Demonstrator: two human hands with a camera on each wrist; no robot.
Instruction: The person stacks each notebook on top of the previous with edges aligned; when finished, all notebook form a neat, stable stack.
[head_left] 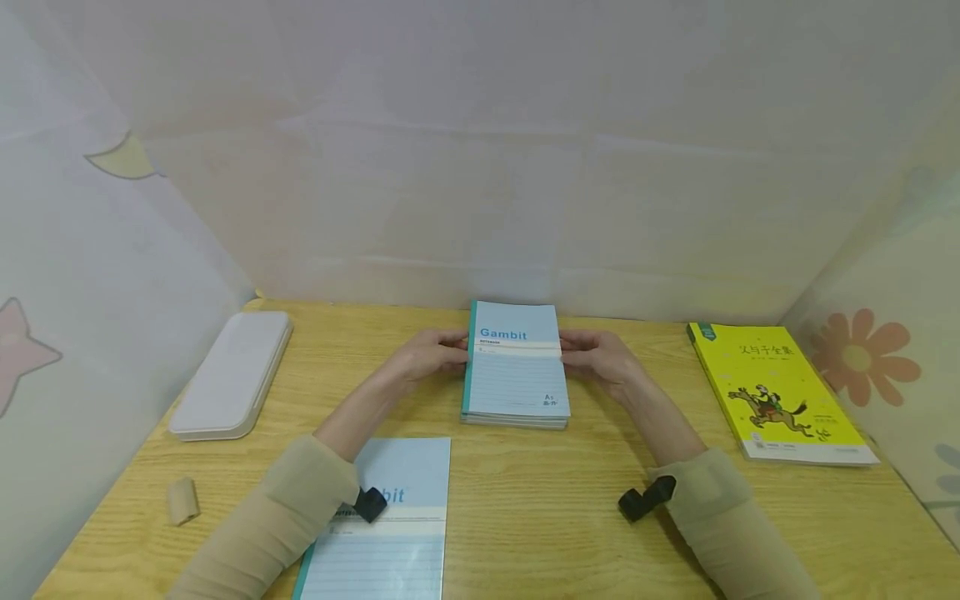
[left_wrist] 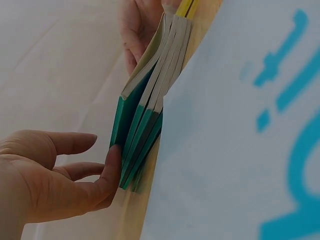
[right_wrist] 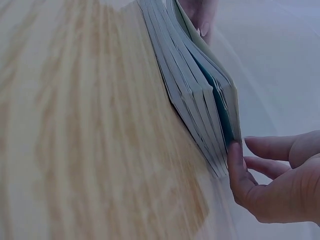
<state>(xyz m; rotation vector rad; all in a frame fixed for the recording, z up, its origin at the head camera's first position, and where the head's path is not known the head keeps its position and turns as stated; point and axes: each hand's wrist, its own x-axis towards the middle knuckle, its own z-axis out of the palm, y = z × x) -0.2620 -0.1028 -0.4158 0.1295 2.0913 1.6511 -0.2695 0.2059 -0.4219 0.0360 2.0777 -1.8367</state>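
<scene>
A stack of pale blue Gambit notebooks (head_left: 517, 375) with green spines lies near the table's back edge. At its left side, my left hand (head_left: 431, 357) touches the spine of the top notebook with a fingertip; another finger stands apart from the cover in the left wrist view. On the opposite side my right hand (head_left: 602, 360) touches the page edge of the top notebook (right_wrist: 227, 100). A gap separates that notebook from those below it in both wrist views. Some fingertips are hidden. Under my left forearm lies a larger Gambit notebook (head_left: 397, 550).
A white flat case (head_left: 232, 371) lies at the back left, with a small beige cylinder-like piece (head_left: 182, 501) in front of it. On the right lies a yellow book (head_left: 776, 392) with a horse and rider on its cover. Pale cloth walls (head_left: 480, 167) border the wooden table.
</scene>
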